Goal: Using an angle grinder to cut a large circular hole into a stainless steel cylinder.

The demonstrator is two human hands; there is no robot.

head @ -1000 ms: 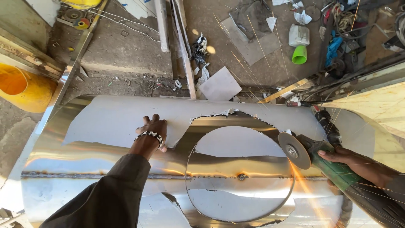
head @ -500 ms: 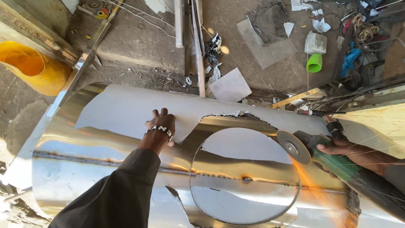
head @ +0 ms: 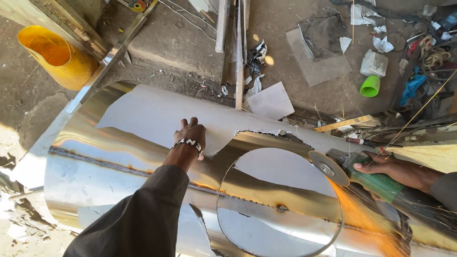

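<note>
Right hand (head: pixel 388 167) clamped on green angle grinder (head: pixel 369 178), disc (head: pixel 328 168) sparking at right edge of circle scribed on steel drum (head: pixel 119 157), centre frame. Left hand (head: pixel 191 135) flat, open, bracing it. Drum looks heavy, stiff, slick, round; brace on white film, clear of cut edges.

Left hand (head: pixel 191 135) flat on metal drum (head: pixel 119 162), left of the circular cut (head: pixel 281 200). Right hand (head: pixel 390 169) holds grinder (head: pixel 362 173) at the cut's right edge. Bucket (head: pixel 57 57) on ground behind, left.
</note>
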